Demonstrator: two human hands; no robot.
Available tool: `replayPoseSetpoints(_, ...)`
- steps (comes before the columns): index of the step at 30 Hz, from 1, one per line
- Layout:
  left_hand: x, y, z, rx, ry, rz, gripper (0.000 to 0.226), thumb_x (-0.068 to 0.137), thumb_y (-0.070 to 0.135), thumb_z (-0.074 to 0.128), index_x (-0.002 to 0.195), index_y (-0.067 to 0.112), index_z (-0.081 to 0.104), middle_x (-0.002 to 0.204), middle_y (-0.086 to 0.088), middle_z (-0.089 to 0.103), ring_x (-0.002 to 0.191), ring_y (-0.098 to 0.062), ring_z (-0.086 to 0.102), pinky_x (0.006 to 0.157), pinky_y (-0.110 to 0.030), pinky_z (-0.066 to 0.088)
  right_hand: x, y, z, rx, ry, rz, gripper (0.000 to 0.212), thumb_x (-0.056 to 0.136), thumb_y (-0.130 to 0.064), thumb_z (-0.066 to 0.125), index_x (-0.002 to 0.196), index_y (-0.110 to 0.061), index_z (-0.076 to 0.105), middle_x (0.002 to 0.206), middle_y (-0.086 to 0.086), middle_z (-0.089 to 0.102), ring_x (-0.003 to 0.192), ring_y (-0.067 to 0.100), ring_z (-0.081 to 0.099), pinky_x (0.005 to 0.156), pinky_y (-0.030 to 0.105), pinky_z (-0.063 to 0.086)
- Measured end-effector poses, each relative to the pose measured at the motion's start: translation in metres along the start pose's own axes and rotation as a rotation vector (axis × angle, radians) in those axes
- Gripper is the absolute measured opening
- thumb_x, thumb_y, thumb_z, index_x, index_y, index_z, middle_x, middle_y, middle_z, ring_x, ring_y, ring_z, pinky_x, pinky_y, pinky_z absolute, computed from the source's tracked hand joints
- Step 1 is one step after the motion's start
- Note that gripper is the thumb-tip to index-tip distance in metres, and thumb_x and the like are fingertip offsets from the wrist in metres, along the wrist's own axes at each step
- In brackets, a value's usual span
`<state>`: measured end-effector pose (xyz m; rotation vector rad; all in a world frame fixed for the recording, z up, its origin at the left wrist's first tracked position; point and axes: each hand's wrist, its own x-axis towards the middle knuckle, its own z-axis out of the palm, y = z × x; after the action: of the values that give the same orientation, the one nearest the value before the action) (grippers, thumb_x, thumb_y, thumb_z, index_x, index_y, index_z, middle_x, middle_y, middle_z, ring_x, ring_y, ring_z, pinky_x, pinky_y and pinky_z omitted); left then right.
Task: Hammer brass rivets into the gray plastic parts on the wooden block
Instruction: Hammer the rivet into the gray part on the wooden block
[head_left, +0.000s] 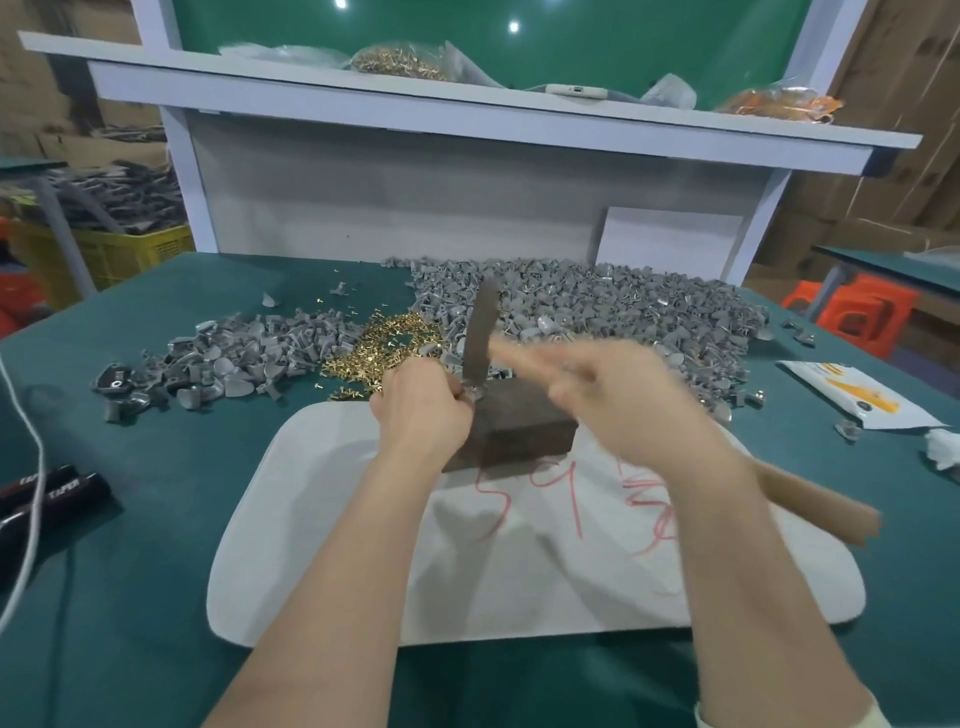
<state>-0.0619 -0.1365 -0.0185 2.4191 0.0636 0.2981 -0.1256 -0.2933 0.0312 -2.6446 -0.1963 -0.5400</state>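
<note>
Block (524, 423) of dark wood sits on white pad (311, 519). One gray part (474, 391) is at its far-left corner, pinched by my left hand (421, 410). Right hand (623, 400), blurred, is wrapped around wooden handle (815, 504) of hammer (480, 332), whose head is at the part, contact unclear. Brass rivets (384, 353) are heaped just behind left hand. Gray parts pile (623, 306) spreads beyond on green table (156, 571).

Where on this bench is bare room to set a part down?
Free: near half of the white pad, in front of the dark wooden block, and the green tabletop between that pad and the black tool handles. Crowded: beyond the block, heaps of gray plastic parts and brass rivets.
</note>
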Motion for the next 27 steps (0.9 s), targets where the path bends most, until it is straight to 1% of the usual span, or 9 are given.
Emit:
replayPoseSetpoints(2,-0.002,0.000,-0.001,-0.005,-0.007,0.001,0.011,0.087,0.028,0.065,0.086,0.020,0.073,0.109,-0.002,0.065,0.112,-0.030,0.052,0.091,-0.037,0.038,-0.001,0.002,0.007,-0.049,-0.125,0.052,0.041,0.093,-0.029,0.055,0.127,-0.051,0.050,0.109,-0.013,0.065,0.084,0.012,0.060,0.074,0.027,0.046)
replayPoseSetpoints(5,-0.002,0.001,-0.002,0.008,-0.004,0.018,0.013,0.087,0.026,0.064,0.089,0.018,0.074,0.109,-0.003,0.066,0.110,-0.030,0.052,0.089,-0.037,0.039,0.000,0.007,0.008,-0.026,-0.008,0.069,0.042,0.092,-0.025,0.056,0.128,-0.046,0.052,0.112,-0.008,0.066,0.094,0.017,0.060,0.080,0.029,0.045)
replayPoseSetpoints(8,-0.002,0.003,-0.003,0.012,-0.003,0.023,0.013,0.088,0.024,0.063,0.086,0.017,0.074,0.106,-0.004,0.066,0.109,-0.030,0.053,0.089,-0.038,0.040,0.009,0.019,0.008,0.146,0.148,0.169,0.040,0.093,-0.022,0.053,0.130,-0.035,0.053,0.111,-0.002,0.067,0.080,0.013,0.056,0.074,0.026,0.042)
replayPoseSetpoints(11,-0.005,0.003,-0.003,-0.014,-0.008,0.016,0.013,0.089,0.023,0.062,0.079,0.021,0.070,0.103,-0.002,0.066,0.108,-0.029,0.054,0.091,-0.041,0.044,0.015,0.038,0.016,0.171,0.163,0.335,0.034,0.091,-0.023,0.056,0.125,-0.025,0.058,0.110,0.005,0.066,0.086,0.025,0.060,0.077,0.038,0.052)
replayPoseSetpoints(15,-0.008,0.005,-0.003,-0.050,-0.016,0.030,0.018,0.089,0.024,0.063,0.072,0.028,0.061,0.102,0.001,0.067,0.109,-0.027,0.053,0.091,-0.040,0.041,0.012,0.063,0.032,0.335,0.042,0.561,0.026,0.088,-0.022,0.062,0.114,-0.018,0.062,0.077,0.002,0.060,0.052,0.018,0.054,0.045,0.026,0.043)
replayPoseSetpoints(18,-0.009,0.007,-0.004,-0.076,-0.029,0.042,0.017,0.090,0.028,0.062,0.074,0.031,0.058,0.102,0.004,0.067,0.110,-0.025,0.053,0.095,-0.040,0.040,0.014,0.072,0.038,0.246,0.023,0.558,0.027,0.085,-0.028,0.063,0.111,-0.020,0.067,0.080,0.001,0.062,0.069,0.022,0.057,0.060,0.026,0.041)
replayPoseSetpoints(22,-0.009,0.009,-0.006,-0.127,-0.058,0.053,0.013,0.091,0.029,0.061,0.079,0.033,0.058,0.100,0.007,0.068,0.111,-0.022,0.055,0.097,-0.040,0.040,0.014,0.069,0.041,0.065,-0.027,0.554,0.030,0.088,-0.034,0.060,0.115,-0.022,0.065,0.104,0.006,0.069,0.094,0.027,0.063,0.072,0.029,0.044)
replayPoseSetpoints(25,-0.011,0.011,-0.007,-0.166,-0.046,0.083,0.011,0.091,0.029,0.061,0.080,0.032,0.060,0.100,0.009,0.068,0.109,-0.020,0.056,0.099,-0.039,0.040,0.017,0.055,0.034,-0.059,0.093,0.419,0.034,0.090,-0.046,0.055,0.115,-0.024,0.064,0.116,0.006,0.062,0.110,0.026,0.055,0.088,0.033,0.044)
replayPoseSetpoints(27,-0.012,0.015,-0.006,-0.204,-0.056,0.124,0.011,0.091,0.028,0.062,0.080,0.030,0.060,0.090,0.010,0.065,0.105,-0.019,0.058,0.099,-0.039,0.041,0.021,0.034,0.027,0.035,0.116,0.278,0.036,0.089,-0.046,0.057,0.119,-0.026,0.062,0.108,0.000,0.064,0.103,0.018,0.056,0.087,0.029,0.042)
